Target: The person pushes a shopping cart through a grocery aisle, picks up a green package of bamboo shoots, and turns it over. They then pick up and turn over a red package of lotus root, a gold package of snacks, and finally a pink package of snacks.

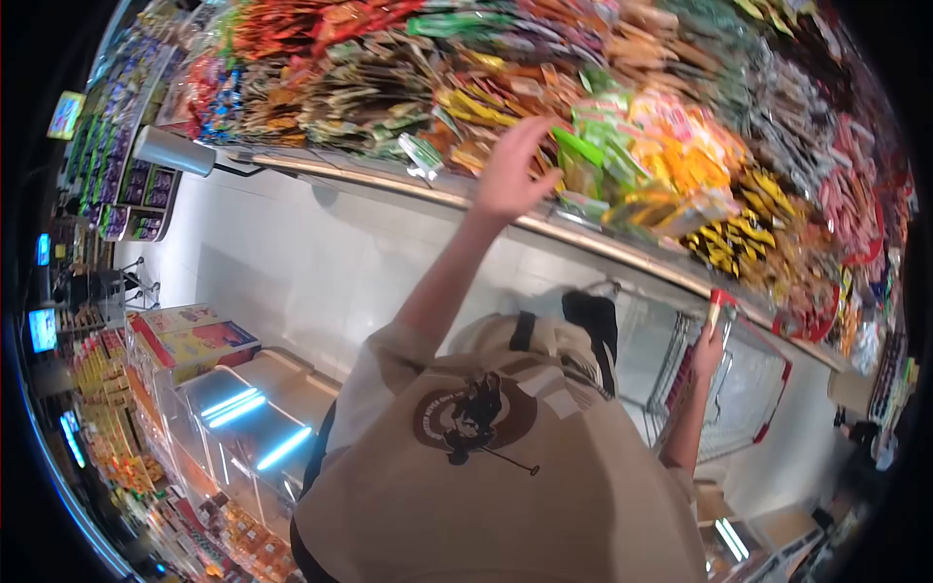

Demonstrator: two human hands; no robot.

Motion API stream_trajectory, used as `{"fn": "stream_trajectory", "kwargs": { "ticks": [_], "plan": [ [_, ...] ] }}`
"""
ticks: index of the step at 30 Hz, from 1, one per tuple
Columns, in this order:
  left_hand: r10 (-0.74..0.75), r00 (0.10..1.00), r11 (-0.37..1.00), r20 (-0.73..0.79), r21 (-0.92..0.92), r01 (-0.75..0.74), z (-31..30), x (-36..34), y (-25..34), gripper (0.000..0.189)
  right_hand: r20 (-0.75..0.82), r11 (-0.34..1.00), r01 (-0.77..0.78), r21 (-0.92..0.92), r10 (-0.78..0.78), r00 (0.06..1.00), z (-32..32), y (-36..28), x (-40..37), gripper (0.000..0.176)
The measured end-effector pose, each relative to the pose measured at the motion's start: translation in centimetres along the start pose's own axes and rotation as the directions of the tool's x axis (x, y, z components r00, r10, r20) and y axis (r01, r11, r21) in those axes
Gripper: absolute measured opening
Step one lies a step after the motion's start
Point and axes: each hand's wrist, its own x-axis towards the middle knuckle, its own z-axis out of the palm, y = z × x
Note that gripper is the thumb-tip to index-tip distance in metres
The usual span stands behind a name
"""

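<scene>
My left hand (515, 170) reaches over the front edge of a shelf full of snack packets, its thumb and fingers apart. Right beside its fingertips is a green-topped packet (580, 155), with orange, white and yellow packets (685, 146) heaped to the right of it. Lower on the right, my right hand (708, 352) is wrapped round the handle of a shopping cart (721, 303), whose red end sticks out above the fingers. The wire basket of the cart (743, 384) extends to the right of that hand.
The shelf's front rail (622, 248) runs slantwise across the view. A grey cylinder (175, 153) juts out at its left end. Glossy-topped display cases (258, 408) and a printed box (194, 340) stand at lower left. Pale floor tiles (292, 253) lie below the shelf.
</scene>
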Motion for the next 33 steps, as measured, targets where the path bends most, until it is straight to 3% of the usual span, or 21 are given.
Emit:
{"fn": "stream_trajectory", "kwargs": {
  "ticks": [1, 2, 3, 4, 5, 6, 9, 10, 13, 14, 17, 18, 19, 20, 22, 23, 25, 27, 28, 32, 33],
  "plan": [
    [0.087, 0.995, 0.996, 0.039, 0.028, -0.088, 0.4, 1.1, -1.1, 0.051, 0.004, 0.993, 0.021, 0.117, -0.021, 1.0, 0.5, 1.7, 0.2, 0.033],
    [0.173, 0.982, 0.983, 0.078, 0.049, -0.177, 0.9, 2.2, -2.2, 0.054, 0.021, 0.996, 0.007, 0.092, -0.009, 1.0, 0.9, 3.1, 0.7, 0.032],
    [0.138, 0.985, 0.99, 0.103, 0.002, -0.139, 1.6, 2.2, -2.8, 0.057, 0.008, 0.991, 0.041, 0.13, -0.043, 0.999, 0.9, 2.6, 0.6, 0.033],
    [0.072, 0.976, 0.988, 0.206, 0.12, -0.098, 1.6, 2.3, -3.0, 0.055, 0.018, 0.989, 0.032, 0.143, -0.035, 0.999, 1.0, 2.7, 0.7, 0.035],
    [0.071, 0.97, 0.983, 0.234, 0.148, -0.108, 1.6, 2.6, -3.3, 0.048, 0.03, 0.996, -0.002, 0.089, 0.0, 1.0, 0.9, 2.9, 0.8, 0.037],
    [0.038, 0.969, 0.976, 0.244, 0.201, -0.088, 1.7, 2.8, -3.5, 0.042, -0.016, 0.989, 0.066, 0.129, -0.064, 0.998, 1.6, 4.3, 1.2, 0.039],
    [-0.056, 0.944, 0.964, 0.325, 0.264, -0.033, 1.3, 3.9, -3.6, 0.023, 0.055, 0.996, -0.006, 0.087, 0.001, 0.998, 0.6, 2.4, 0.6, 0.041],
    [-0.056, 0.947, 0.949, 0.316, 0.311, -0.047, 1.0, 4.3, -3.1, 0.017, 0.094, 0.998, -0.051, 0.028, 0.049, 0.994, 0.3, 1.8, 0.6, 0.042],
    [0.041, 0.949, 0.951, 0.312, 0.28, -0.133, 0.6, 4.6, -2.5, 0.017, 0.047, 0.998, 0.052, 0.027, -0.054, 0.997, 1.4, 5.0, 2.1, 0.042],
    [0.083, 0.96, 0.95, 0.268, 0.27, -0.157, 0.7, 4.3, -2.3, 0.017, 0.05, 0.999, 0.002, 0.038, -0.004, 0.999, 1.5, 5.5, 2.7, 0.042],
    [0.054, 0.977, 0.973, 0.204, 0.21, -0.098, 0.4, 4.3, -1.1, 0.017, -0.182, 0.973, 0.231, -0.022, -0.231, 0.956, 3.9, 5.6, 2.6, 0.049],
    [0.15, 0.979, 0.959, 0.139, 0.219, -0.178, 1.2, 4.3, -2.3, 0.018, -0.171, 0.986, 0.146, -0.086, -0.159, 0.972, 4.3, 6.0, 3.0, 0.056],
    [0.069, 0.994, 0.97, 0.088, 0.228, -0.087, 1.3, 4.2, -1.6, 0.012, -0.188, 0.973, 0.178, -0.144, -0.203, 0.961, 4.5, 6.8, 2.8, 0.064],
    [0.15, 0.988, 0.977, 0.035, 0.148, -0.153, 2.4, 4.1, -2.9, 0.014, -0.159, 0.963, 0.105, -0.247, -0.147, 0.976, 3.3, 3.7, 1.6, 0.064],
    [0.157, 0.982, 0.967, 0.107, 0.186, -0.175, 1.9, 4.7, -2.2, 0.016, -0.178, 0.959, 0.083, -0.27, -0.135, 0.975, 2.5, 1.1, 0.3, 0.058],
    [0.183, 0.979, 0.965, 0.096, 0.172, -0.197, 1.8, 5.1, -2.0, 0.017, -0.124, 0.959, -0.037, -0.279, 0.002, 0.992, 1.7, -0.7, -0.3, 0.054],
    [0.045, 0.999, 0.999, 0.007, 0.03, -0.045, 1.4, 5.4, -0.8, 0.016, -0.139, 0.97, 0.03, -0.241, -0.065, 0.988, 1.5, -1.2, -0.5, 0.053],
    [-0.126, 0.988, 0.984, 0.088, -0.113, 0.136, 0.0, 6.1, 0.4, 0.019, -0.16, 0.954, 0.101, -0.283, -0.151, 0.976, 1.9, -0.5, -0.2, 0.055],
    [-0.075, 0.997, 0.983, 0.035, -0.167, 0.08, -0.6, 6.2, 1.2, 0.021, -0.135, 0.963, 0.091, -0.252, -0.128, 0.983, 1.6, -0.9, -0.3, 0.054],
    [-0.11, 0.993, 0.874, 0.043, -0.471, 0.117, -1.9, 5.7, 3.3, 0.012, -0.312, 0.941, 0.287, -0.177, -0.331, 0.891, 1.4, -2.8, -0.9, 0.052],
    [-0.115, 0.992, 0.829, 0.047, -0.545, 0.122, -2.3, 5.3, 4.1, 0.011, -0.276, 0.926, 0.366, -0.096, -0.378, 0.884, 1.3, -4.8, -1.4, 0.053]
  ]
}}
